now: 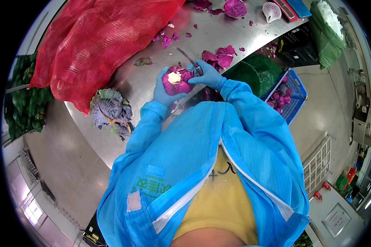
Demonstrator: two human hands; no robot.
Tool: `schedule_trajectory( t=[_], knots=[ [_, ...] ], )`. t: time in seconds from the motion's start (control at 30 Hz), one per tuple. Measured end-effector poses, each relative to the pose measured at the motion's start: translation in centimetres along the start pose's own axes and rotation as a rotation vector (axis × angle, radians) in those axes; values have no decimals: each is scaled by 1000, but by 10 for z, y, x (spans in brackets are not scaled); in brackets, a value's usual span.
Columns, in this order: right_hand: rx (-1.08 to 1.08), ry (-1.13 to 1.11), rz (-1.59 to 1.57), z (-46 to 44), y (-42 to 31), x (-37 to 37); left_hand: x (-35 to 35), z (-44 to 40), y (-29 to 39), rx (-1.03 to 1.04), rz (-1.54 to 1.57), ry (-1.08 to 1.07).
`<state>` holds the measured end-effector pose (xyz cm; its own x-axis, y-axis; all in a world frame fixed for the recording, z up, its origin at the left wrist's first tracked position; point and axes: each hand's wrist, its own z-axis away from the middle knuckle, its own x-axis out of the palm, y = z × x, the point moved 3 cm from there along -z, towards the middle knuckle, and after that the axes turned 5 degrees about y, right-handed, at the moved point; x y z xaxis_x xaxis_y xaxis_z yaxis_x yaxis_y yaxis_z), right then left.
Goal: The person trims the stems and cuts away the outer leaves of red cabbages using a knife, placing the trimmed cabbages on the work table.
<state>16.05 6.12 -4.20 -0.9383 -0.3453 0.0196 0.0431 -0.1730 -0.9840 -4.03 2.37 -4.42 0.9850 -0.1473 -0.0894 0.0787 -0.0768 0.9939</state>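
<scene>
A red cabbage (pixel 179 87) with a pale cut stem end facing up rests in my gloved left hand (pixel 163 91), whose fingers wrap round its left side. In my gloved right hand (pixel 210 75) I grip a knife (pixel 186 56) by its dark handle, the blade pointing up and left, away from me. My right fingers are close against the cabbage's right side. Loose purple leaves (pixel 220 57) lie on the metal table (pixel 127 88) just beyond my right hand.
A large red mesh sack (pixel 99 45) covers the table's left part. Wilted outer leaves (pixel 111 110) lie at its near edge. Another red cabbage (pixel 235 8) sits at the far side. To the right stand a blue crate (pixel 296 99) of cabbages and a green bag (pixel 255 73).
</scene>
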Motion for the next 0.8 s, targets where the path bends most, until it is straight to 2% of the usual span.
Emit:
schedule_trajectory(
  t=[0.13,0.3,0.37,0.47,0.57,0.63,0.7,0.73,0.77,0.8],
  knots=[
    [-38,49,-97,7,-5,11,0,1,-5,17,14,7],
    [50,192,-196,12,-13,16,-1,1,1,-2,-73,27],
    [206,135,-102,11,-21,16,2,2,11,12,-48,27],
    [206,76,44,5,-28,9,3,1,15,23,-68,15],
    [219,67,43,15,-31,4,0,-1,-10,12,-48,57],
    [170,101,52,32,-41,5,1,-2,0,-26,-63,82],
    [168,299,-176,46,-31,-7,1,-1,3,-65,-73,109],
    [244,429,-235,49,-7,-22,1,-2,2,-55,-77,95],
    [337,519,-129,53,10,-36,0,-1,1,-47,-84,83],
    [310,566,-38,56,13,-38,-1,1,0,-48,-87,88]
  ],
)
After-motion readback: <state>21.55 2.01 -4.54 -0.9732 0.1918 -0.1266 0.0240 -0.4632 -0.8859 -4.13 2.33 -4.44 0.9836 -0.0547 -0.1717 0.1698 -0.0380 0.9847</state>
